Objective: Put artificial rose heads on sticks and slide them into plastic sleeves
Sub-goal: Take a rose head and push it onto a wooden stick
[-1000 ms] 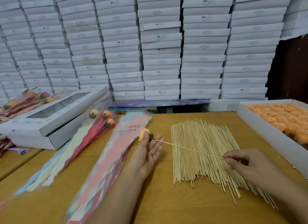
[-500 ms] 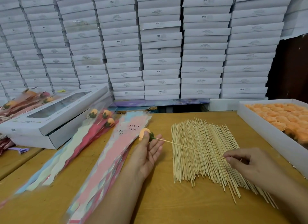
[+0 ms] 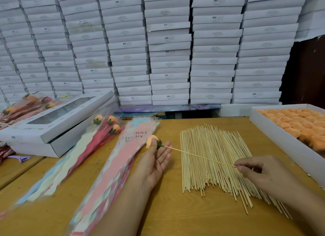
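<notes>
Okay, two hands over the wooden surface [image 3: 175, 218]. Right hand [image 3: 260, 172] pinches one stick [image 3: 198, 156] at its near end; left hand [image 3: 154, 163] grips the orange rose head [image 3: 150, 141] on the far end, above the sleeve stack [image 3: 109, 176] printed "LOVE YOU". Loose stick pile [image 3: 211, 174] underneath, too many to count. Three sleeved roses [image 3: 109, 123] left. Tray of orange heads [image 3: 299, 123] right. Windowed box [image 3: 58, 119] left. Behind, white boxes [image 3: 168, 51] stacked, some marked "SGS".
</notes>
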A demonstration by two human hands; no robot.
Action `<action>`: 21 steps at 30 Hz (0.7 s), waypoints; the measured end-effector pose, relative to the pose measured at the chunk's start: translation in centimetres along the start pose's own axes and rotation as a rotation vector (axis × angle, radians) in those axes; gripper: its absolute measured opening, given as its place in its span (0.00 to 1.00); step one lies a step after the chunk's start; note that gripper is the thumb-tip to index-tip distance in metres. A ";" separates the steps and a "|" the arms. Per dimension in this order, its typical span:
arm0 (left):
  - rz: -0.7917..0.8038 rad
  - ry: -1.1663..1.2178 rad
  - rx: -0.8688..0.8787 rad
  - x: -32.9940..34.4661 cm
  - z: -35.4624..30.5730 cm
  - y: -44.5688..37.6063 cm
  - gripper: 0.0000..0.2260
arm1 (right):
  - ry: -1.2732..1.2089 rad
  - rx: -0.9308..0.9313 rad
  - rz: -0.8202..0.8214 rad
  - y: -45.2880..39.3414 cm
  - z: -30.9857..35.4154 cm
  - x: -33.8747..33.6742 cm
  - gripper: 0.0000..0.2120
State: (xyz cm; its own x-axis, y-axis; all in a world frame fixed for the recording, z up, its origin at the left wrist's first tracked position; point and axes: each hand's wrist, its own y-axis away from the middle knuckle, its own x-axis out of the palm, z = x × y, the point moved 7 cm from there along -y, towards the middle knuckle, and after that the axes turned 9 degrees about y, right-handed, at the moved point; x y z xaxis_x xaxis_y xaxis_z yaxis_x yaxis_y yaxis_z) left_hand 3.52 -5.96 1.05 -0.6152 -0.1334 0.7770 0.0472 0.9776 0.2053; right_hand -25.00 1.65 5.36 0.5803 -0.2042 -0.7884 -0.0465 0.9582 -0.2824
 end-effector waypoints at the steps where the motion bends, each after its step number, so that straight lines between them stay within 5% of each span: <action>1: 0.000 0.000 -0.001 0.0 0.0 0.0 0.11 | -0.003 0.001 -0.002 0.0 0.0 0.0 0.16; 21: -0.009 -0.002 -0.005 0.0 0.0 0.2 0.10 | 0.023 -0.047 0.031 -0.2 0.1 0.2 0.15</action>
State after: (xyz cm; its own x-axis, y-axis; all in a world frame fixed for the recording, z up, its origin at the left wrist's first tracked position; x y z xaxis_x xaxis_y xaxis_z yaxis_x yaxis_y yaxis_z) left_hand 3.50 -5.73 1.09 -0.6172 -0.1417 0.7739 0.0455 0.9756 0.2149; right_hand -24.83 1.48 5.29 0.5592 -0.1801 -0.8092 -0.1024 0.9537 -0.2829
